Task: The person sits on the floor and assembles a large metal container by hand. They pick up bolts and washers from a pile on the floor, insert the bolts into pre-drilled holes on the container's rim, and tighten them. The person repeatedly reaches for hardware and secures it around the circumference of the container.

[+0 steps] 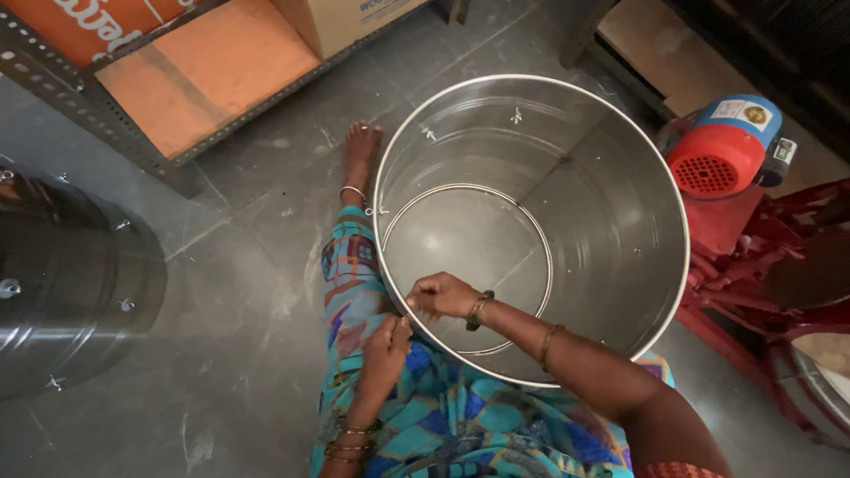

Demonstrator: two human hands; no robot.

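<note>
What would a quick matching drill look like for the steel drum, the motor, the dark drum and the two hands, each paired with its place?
Things:
1. steel drum
2. red and blue motor
3. dark drum
4. right hand
5. left hand

Places:
A. far left, on the floor
B. inside the near rim
C. middle, mouth open to the camera
D. right, beside the red frame
E. outside the near rim

Pairs: 1-C, 2-D, 3-A, 4-B, 5-E

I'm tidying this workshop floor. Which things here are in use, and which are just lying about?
In use:
steel drum, tipped open toward the camera
right hand at the drum's near rim
left hand just outside the rim

Lying about:
second drum on the floor
red-and-blue motor
red stand
metal rack
</note>
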